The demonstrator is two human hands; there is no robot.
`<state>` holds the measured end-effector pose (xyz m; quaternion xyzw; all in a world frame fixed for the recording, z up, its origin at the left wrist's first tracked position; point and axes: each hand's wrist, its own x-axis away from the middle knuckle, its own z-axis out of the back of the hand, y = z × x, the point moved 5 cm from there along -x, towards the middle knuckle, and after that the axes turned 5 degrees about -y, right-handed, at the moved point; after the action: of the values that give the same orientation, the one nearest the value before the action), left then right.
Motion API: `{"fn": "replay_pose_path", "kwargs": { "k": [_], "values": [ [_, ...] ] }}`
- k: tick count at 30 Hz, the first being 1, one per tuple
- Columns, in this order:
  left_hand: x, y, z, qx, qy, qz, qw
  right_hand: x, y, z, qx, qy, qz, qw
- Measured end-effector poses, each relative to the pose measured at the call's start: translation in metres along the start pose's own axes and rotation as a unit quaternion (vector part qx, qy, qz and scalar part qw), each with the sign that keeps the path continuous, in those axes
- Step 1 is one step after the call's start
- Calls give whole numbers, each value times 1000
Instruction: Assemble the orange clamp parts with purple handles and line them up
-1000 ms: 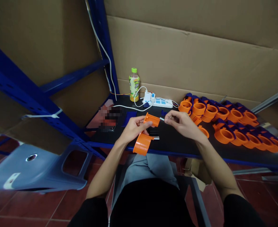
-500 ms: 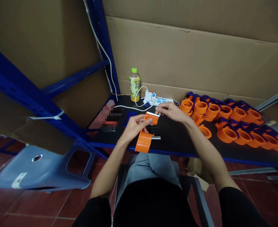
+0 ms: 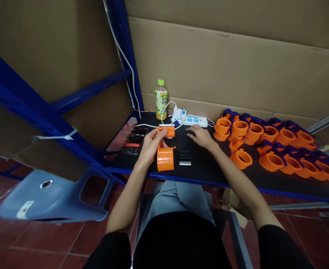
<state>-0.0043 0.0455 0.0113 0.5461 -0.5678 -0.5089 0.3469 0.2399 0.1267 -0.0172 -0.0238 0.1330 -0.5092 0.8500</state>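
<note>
On the black table [image 3: 209, 168], at its near edge, the left hand [image 3: 150, 144] grips an orange plastic part [image 3: 165, 149]. Fingers of that hand are closed around the part's narrow upper arm, thumb on the near side. Its round cup-shaped lower end stands upright at the table edge; whether it rests on the surface or is held just above it cannot be told. A thin toothed metal strip appears to sit along the top of the upper arm, though it is too small to confirm.

The right hand [image 3: 199, 135] lies palm down on the table, apart from the orange part, fingers spread and holding nothing. It is nearest to the white power strip [image 3: 191, 120], just behind it.

Just right of the orange part lie a few small dark and silver pieces [image 3: 185, 158], flat on the table between the two hands.

Left of the left hand a phone [image 3: 137, 139] lies face up with its screen lit. A green-capped drink bottle [image 3: 161, 100] stands upright at the back, against the cardboard wall [image 3: 237, 67]. White cables run from the power strip toward the blue rack post [image 3: 119, 45].

On the right side, a row of orange-and-blue assembled parts [image 3: 279, 145] sits in close ranks. A grey plastic stool [image 3: 52, 194] lies on the red tile floor to the left.
</note>
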Motion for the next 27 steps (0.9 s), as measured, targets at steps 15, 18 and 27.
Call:
{"fn": "replay_pose_path", "kwargs": {
  "k": [15,18,27],
  "values": [
    [0,6,9,31,30,12,999,19,-36,-2,-236,-269,42,933],
    [-1,1,7,16,15,18,1000,19,-33,-7,-180,-270,28,946],
    [0,-7,-8,-50,-11,-5,999,23,-39,55,-298,125,72,944]
  ]
}}
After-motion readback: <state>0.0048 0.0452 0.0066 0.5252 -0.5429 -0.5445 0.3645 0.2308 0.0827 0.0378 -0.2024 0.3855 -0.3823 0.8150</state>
